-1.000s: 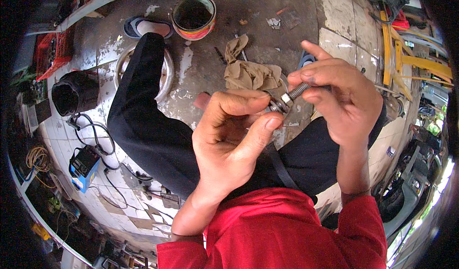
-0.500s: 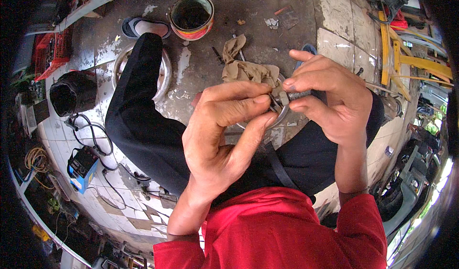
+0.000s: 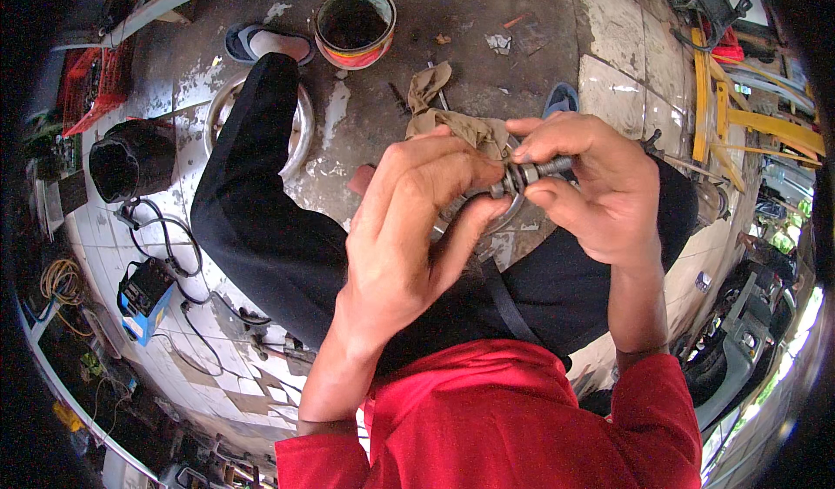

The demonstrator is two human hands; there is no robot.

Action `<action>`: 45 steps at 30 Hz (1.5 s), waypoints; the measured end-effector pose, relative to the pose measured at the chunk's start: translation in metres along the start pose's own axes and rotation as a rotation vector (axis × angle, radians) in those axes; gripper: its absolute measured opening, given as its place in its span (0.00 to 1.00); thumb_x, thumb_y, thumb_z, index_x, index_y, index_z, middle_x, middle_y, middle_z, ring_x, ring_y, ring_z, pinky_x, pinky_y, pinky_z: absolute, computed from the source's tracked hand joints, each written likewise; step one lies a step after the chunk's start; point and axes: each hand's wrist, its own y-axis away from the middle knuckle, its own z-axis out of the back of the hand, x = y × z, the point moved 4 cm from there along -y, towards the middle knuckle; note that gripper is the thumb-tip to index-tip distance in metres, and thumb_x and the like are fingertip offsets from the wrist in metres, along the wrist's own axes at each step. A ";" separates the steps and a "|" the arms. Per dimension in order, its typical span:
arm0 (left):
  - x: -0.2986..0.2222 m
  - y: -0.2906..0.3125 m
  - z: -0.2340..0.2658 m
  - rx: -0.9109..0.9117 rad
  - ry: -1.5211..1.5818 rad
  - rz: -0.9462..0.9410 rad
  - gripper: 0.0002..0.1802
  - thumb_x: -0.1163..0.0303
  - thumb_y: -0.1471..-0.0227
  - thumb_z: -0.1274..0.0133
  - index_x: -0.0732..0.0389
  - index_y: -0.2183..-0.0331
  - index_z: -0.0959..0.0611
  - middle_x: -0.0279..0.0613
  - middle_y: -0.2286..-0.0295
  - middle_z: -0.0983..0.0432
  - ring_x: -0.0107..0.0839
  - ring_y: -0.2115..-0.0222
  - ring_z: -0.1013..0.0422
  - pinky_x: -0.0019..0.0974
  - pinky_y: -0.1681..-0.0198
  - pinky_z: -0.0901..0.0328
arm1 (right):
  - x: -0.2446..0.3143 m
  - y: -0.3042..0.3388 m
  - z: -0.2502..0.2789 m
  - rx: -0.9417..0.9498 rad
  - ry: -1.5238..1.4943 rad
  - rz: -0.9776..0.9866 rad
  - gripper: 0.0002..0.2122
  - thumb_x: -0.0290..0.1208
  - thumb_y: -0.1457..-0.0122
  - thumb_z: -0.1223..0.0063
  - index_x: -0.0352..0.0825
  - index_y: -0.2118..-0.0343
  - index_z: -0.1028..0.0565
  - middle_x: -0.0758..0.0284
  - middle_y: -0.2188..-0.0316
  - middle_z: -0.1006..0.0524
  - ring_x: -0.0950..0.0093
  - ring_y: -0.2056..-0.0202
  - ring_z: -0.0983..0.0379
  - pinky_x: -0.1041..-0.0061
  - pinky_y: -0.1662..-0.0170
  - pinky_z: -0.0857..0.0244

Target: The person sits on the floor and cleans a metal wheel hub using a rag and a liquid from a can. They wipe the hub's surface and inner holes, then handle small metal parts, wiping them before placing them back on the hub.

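A threaded metal bolt (image 3: 551, 167) with a hex nut (image 3: 530, 173) on it is held level between my hands, above my lap. My left hand (image 3: 402, 219) pinches its left end, where more small metal parts sit by the fingertips and are partly covered. The threaded right part is between the thumb and fingers of my right hand (image 3: 613, 180). Beneath the hands shows a round metal piece (image 3: 507, 219), mostly hidden. Just beyond them, a crumpled brown cloth or paper (image 3: 474, 131) lies over it.
A paint-streaked bucket (image 3: 357, 57) stands ahead on the stained floor. By my left leg lie a pale round rim (image 3: 304, 133), a black cylinder (image 3: 130, 166) and a blue-and-black box (image 3: 146, 302) with cables. A yellow frame (image 3: 700, 106) stands at the right.
My left fingers have curled further around the left end of the bolt. My right hand has shifted slightly left and its fingers have drawn in. More of the small parts by the nut now show.
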 end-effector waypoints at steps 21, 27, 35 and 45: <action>0.113 0.046 -0.036 0.169 0.271 0.408 0.12 0.70 0.47 0.42 0.67 0.62 0.23 0.50 0.65 0.22 0.38 0.61 0.24 0.37 0.57 0.32 | -0.097 0.011 -0.034 0.200 0.221 -0.536 0.10 0.33 0.34 0.53 0.30 0.61 0.27 0.67 0.70 0.23 0.81 0.67 0.29 0.77 0.61 0.33; 0.152 0.061 -0.049 -0.161 0.454 0.739 0.11 0.71 0.46 0.42 0.67 0.63 0.23 0.42 0.71 0.21 0.29 0.68 0.26 0.35 0.63 0.31 | -0.111 0.005 -0.036 0.120 0.225 -0.512 0.20 0.35 0.38 0.45 0.33 0.45 0.32 0.61 0.58 0.24 0.74 0.60 0.25 0.72 0.56 0.31; 0.237 -0.027 0.008 -0.271 -0.178 0.555 0.28 0.63 0.50 0.37 0.68 0.51 0.26 0.53 0.65 0.20 0.41 0.61 0.23 0.37 0.56 0.31 | -0.123 0.007 -0.026 0.149 0.347 -0.551 0.21 0.37 0.36 0.49 0.33 0.42 0.34 0.58 0.50 0.27 0.69 0.52 0.27 0.69 0.49 0.33; 0.310 0.122 -0.089 0.600 -0.462 0.746 0.20 0.60 0.48 0.45 0.60 0.55 0.23 0.57 0.61 0.22 0.55 0.59 0.25 0.52 0.56 0.31 | -0.288 0.046 -0.075 0.400 0.732 -0.607 0.32 0.38 0.47 0.37 0.40 0.39 0.37 0.55 0.40 0.38 0.55 0.38 0.44 0.54 0.35 0.50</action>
